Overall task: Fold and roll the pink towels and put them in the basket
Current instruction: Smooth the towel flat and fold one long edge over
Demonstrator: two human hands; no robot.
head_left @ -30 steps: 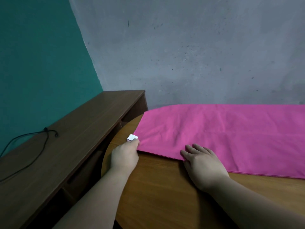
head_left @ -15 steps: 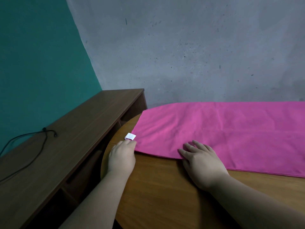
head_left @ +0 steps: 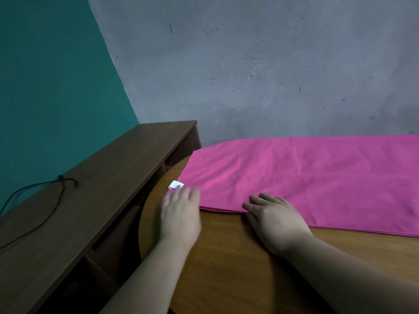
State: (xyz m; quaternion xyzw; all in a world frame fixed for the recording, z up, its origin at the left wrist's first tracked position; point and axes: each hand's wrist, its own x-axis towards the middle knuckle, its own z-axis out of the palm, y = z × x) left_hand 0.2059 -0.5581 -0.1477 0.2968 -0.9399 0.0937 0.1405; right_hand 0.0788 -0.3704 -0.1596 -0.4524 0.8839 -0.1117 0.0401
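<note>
On brown wooden desk [head_left: 226, 268], your left hand [head_left: 181, 214] was spread, empty; right hand [head_left: 276, 220] pressed long pink towel [head_left: 306, 177] flat. Fold looked done; nxt: roll.

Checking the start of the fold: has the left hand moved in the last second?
Yes. Against the white tag, the left hand has slid rightward, towards the right hand, and its curled fingers have straightened; it is motion-blurred.

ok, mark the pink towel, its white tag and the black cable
pink towel [head_left: 306, 177]: head view, middle of its flat top layer.
white tag [head_left: 176, 185]: head view, centre of the tag.
black cable [head_left: 60, 177]: head view, kink near its far end.
</note>
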